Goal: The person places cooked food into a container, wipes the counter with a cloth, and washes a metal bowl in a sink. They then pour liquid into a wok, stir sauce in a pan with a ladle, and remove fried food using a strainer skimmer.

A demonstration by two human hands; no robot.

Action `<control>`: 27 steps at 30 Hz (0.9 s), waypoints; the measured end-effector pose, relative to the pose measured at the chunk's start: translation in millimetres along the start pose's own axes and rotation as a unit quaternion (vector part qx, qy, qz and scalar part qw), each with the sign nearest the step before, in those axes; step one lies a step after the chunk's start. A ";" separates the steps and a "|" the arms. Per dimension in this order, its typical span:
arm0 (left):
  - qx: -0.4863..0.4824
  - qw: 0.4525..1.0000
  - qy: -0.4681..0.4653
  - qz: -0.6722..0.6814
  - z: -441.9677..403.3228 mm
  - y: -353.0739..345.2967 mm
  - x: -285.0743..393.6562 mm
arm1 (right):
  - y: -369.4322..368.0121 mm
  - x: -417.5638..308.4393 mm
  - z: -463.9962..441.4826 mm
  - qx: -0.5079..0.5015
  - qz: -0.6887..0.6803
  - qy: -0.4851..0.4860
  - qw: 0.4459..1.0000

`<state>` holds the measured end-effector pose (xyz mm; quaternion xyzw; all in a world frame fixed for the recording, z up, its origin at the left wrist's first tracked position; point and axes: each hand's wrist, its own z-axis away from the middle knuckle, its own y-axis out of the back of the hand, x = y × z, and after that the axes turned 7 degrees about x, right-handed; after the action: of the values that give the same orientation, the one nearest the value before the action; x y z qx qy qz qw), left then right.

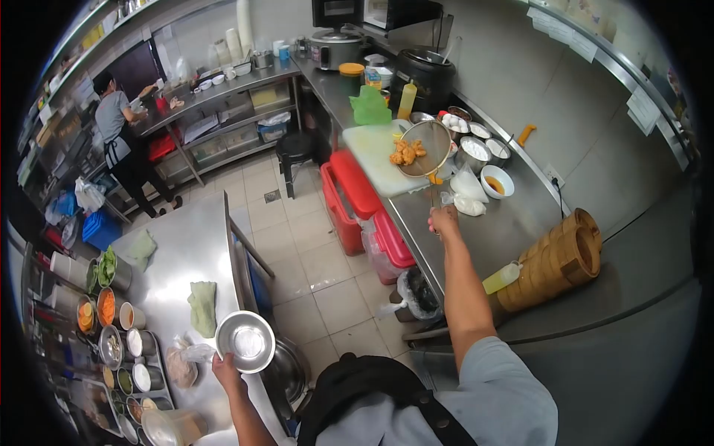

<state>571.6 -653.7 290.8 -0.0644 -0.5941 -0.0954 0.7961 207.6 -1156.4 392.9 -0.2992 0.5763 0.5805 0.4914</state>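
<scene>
My right hand [445, 223] is closed round the handle of a round mesh strainer [435, 149], stretched out over the right counter. Golden fried pieces [407, 152] show at the strainer's left part, above a white cutting board [364, 149]; whether they touch the board I cannot tell. My left hand [227, 366] grips the rim of a shiny metal bowl [245, 340] at the edge of the left steel table. No food shows inside the bowl. A green cloth [202, 308] and a plastic bag with pale contents [182, 364] lie beside it.
Stacked bamboo steamers [558, 256] and a squeeze bottle [502, 277] stand on the right counter. Near the strainer are a white bowl with sauce [497, 181] and plastic bags [468, 195]. Red bins [342, 208] sit below. A co-worker [119, 134] stands at the far-left counter.
</scene>
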 end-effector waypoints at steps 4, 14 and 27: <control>-0.017 0.999 -0.030 0.004 -0.1 -28.4 10.7 | 0.2 -3.4 4.5 0.011 0.035 -0.007 0.999; -0.026 0.998 0.000 -0.055 -2.6 -42.1 24.2 | -11.8 8.9 -15.7 0.070 0.144 0.021 0.987; 0.021 0.999 -0.032 -0.029 -19.9 18.5 1.8 | -42.5 18.8 -8.5 0.083 0.280 0.273 0.917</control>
<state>594.9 -640.1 287.1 -0.0334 -0.6230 -0.1031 0.7747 238.2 -1166.5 358.5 -0.2305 0.7943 0.5400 0.1560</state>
